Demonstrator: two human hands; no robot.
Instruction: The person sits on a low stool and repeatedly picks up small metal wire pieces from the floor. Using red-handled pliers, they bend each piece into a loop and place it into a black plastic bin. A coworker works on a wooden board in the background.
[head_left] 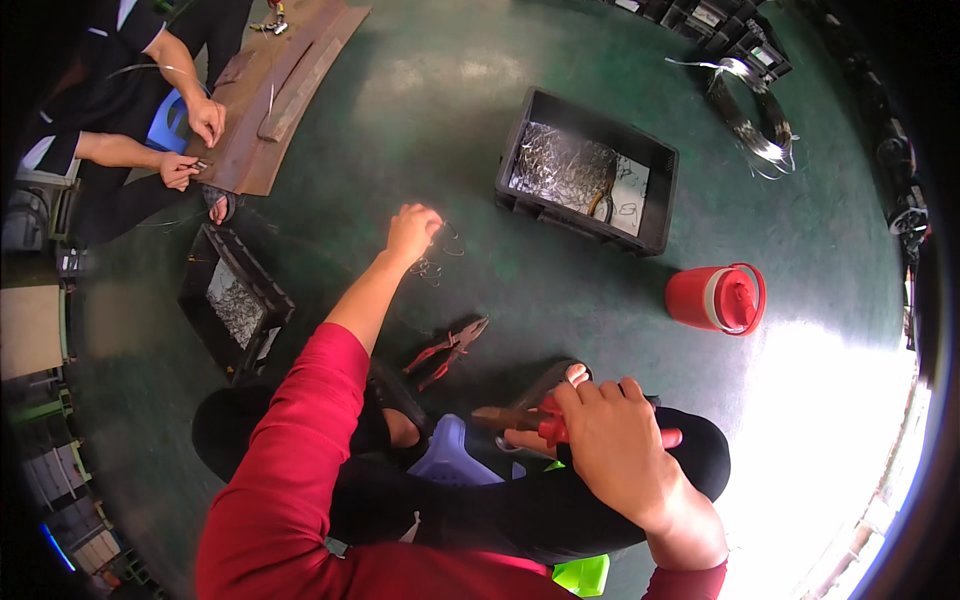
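My left hand reaches forward over the green floor, its fingers pinched on a thin bent wire. Just below it, several more curled wire pieces lie on the floor. At my right knee my right hand is wrapped round a red-handled tool that looks like pliers; the palm hides much of it. Its blurred end points left, above my foot. A second pair of pliers with red handles lies on the floor between my left forearm and my feet.
A black crate with metal pieces and pliers stands ahead; another crate tilts at left. A red jug and a wire coil are on the right. A co-worker's hands are beside a brown board.
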